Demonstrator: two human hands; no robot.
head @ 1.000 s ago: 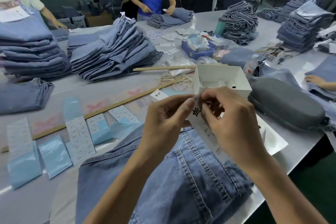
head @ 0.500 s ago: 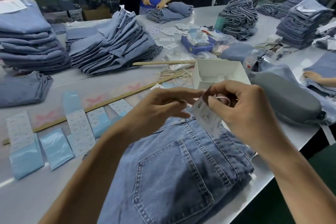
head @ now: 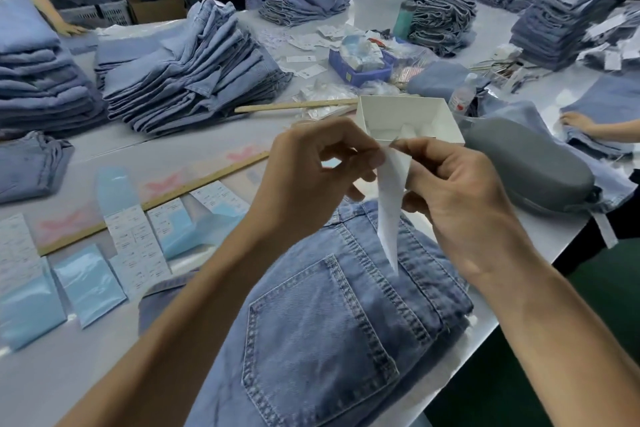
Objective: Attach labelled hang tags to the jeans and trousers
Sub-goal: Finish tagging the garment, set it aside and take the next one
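Observation:
A pair of blue jeans [head: 325, 329] lies folded in front of me, back pocket up, waistband toward the far side. Above the waistband hangs a white hang tag [head: 389, 204], seen nearly edge-on. My left hand [head: 308, 180] pinches its top with thumb and forefinger. My right hand [head: 460, 191] pinches the same top corner from the right. Whether a string is on the tag I cannot make out.
An open white box [head: 446, 121] stands just beyond my hands, a grey case [head: 526, 163] to its right. Label sheets and blue bags [head: 86, 284] lie left, along a wooden ruler [head: 152, 204]. Stacks of jeans [head: 194, 66] and other people's hands ring the table.
Both hands have come back together at the tag's top; the tag has turned from face-on to edge-on and now hangs down over the waistband.

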